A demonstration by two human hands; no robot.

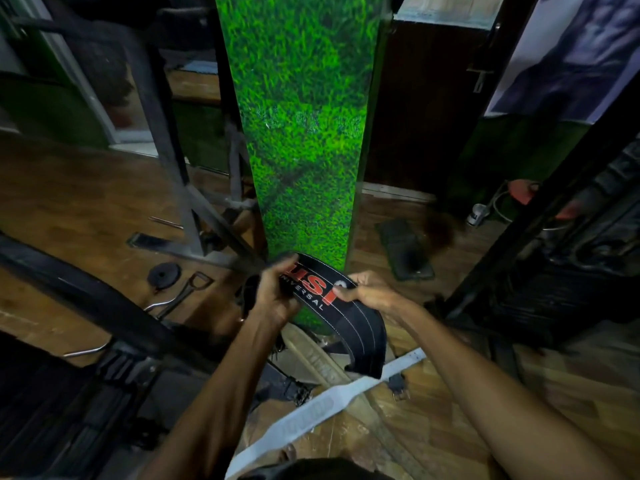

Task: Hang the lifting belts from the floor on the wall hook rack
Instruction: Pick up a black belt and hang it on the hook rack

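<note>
Head view. Both hands held the black belt (pixel 346 317) up off the floor, in front of the foot of the green pillar (pixel 301 133). The left hand (pixel 273 296) gripped one end, fingers curled over its edge; the right hand (pixel 372 292) pinched the printed face near the red lettering, and the free length curved down below it. Two more belts lay on the wood floor (pixel 86 188) beneath the arms: a white belt (pixel 332 400) crossing over a tan belt (pixel 311 355), touching it. No hook rack was in view.

The step in hand appeared to be gathering the black belt for hanging. To do it well, the belt should probably be held near its buckle end or folded into a loop, so that one clear opening meets a hook; the hanging tail should be kept from catching the floor belts or the machine frame (pixel 166 140) at the left.
</note>
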